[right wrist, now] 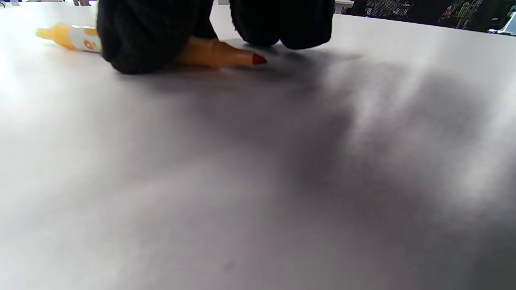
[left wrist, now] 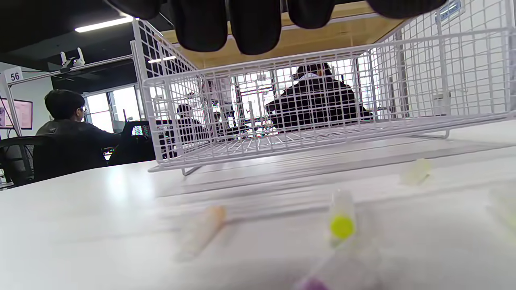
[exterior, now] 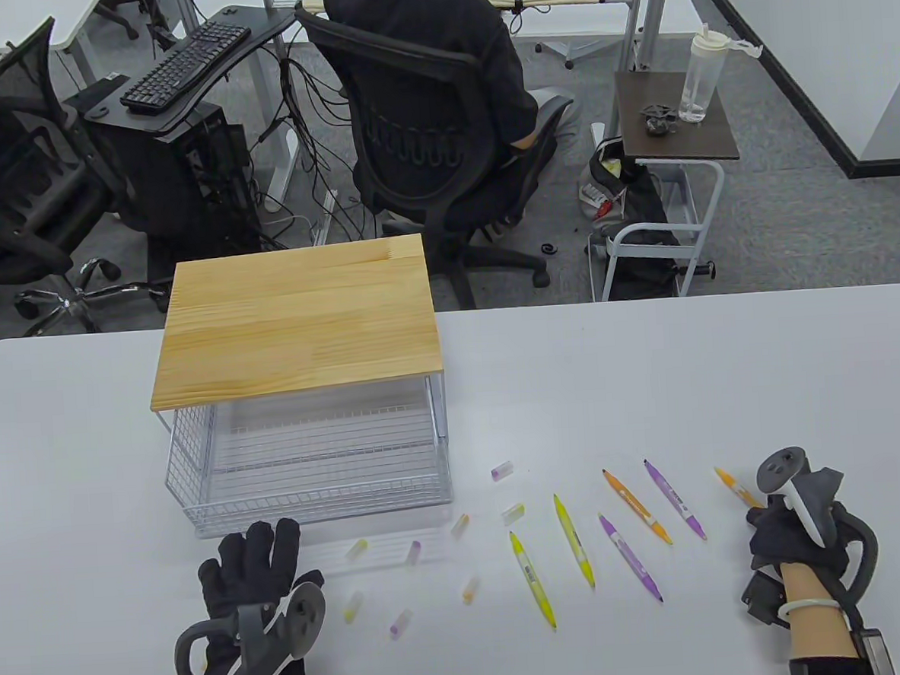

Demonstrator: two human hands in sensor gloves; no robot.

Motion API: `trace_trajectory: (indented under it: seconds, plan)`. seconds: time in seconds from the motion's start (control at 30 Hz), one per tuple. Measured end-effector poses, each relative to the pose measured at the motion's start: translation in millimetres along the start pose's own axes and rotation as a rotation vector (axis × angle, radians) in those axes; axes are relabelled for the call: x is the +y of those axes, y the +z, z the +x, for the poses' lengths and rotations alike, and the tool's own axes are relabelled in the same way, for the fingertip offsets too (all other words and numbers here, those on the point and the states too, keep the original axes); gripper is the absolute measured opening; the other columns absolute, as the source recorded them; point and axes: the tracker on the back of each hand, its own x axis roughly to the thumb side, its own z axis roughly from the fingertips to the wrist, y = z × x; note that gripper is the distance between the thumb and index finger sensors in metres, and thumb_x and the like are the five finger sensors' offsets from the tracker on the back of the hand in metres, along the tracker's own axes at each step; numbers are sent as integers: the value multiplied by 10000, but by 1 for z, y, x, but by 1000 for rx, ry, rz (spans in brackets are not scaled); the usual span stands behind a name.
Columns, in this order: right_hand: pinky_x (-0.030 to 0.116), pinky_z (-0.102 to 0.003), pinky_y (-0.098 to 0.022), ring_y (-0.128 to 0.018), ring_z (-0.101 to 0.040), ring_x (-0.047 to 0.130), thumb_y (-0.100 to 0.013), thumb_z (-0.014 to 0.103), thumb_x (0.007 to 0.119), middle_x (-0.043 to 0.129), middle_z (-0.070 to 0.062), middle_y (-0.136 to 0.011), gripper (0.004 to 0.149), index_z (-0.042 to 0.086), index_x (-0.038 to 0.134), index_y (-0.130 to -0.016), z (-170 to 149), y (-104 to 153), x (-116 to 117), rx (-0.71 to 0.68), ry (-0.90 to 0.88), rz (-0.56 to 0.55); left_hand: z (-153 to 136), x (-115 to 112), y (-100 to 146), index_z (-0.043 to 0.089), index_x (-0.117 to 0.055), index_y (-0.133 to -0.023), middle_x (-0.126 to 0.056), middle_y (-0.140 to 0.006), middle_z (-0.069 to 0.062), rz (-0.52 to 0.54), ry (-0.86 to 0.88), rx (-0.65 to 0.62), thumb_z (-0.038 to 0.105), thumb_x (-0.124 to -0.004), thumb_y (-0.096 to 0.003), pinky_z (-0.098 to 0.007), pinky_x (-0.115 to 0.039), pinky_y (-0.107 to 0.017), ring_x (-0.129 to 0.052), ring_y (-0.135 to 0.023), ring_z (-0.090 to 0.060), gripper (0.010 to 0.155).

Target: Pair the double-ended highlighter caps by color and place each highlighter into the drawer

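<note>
right hand (exterior: 793, 534) curls on an orange pen (right wrist: 209, 54) to lift it; left hand (exterior: 255, 586) rests flat, empty, by the caps (exterior: 356, 549).

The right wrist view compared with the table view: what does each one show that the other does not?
Only the right wrist view shows the red tip of the orange highlighter and the fingers on its barrel. Only the table view shows the drawer, the loose caps, five other highlighters and the left hand. Both show the table, that highlighter and the right hand.
</note>
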Motion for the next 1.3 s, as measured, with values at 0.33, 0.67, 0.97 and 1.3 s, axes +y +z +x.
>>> trace_trajectory:
  seconds: [0.33,0.67,0.97,1.3]
  plan:
    - [283,-705,-791,-1089,-430,505,-606,376,764,469,-101,-1229,440,212,692,-1008,8,6,-1,-43,5,-26,-3,-1,-1,273,-490,-1134,-621,-1204,-107,-13,8,2,548,-579,-501,-665,-496,-739,-652,-1057,-445,696]
    - [305,-710,-778,-1074,-449,513,-615,400,764,464,-109,-1223,468,156,667,-1002,36,39,-12,-248,-30,-125,4,-1,-1,256,-544,-1115,-685,-1165,-89,-19,22,-25,539,-603,-494,-615,-576,-725,-754,-1004,-386,685]
    - [371,-725,-742,-1043,-462,579,-600,422,759,521,-131,-1201,471,162,683,-986,90,120,-25,-665,-7,-269,61,11,-8,265,-647,-1051,-843,-1039,15,4,-22,-193,507,-720,-438,-544,-652,-712,-890,-907,-262,663]
    - [446,-719,-729,-1025,-432,661,-588,445,760,603,-98,-1183,464,189,713,-973,153,216,-45,-1123,-194,-307,184,19,-23,228,-695,-1020,-942,-915,54,-112,-64,-384,512,-740,-417,-493,-690,-702,-969,-801,-195,668]
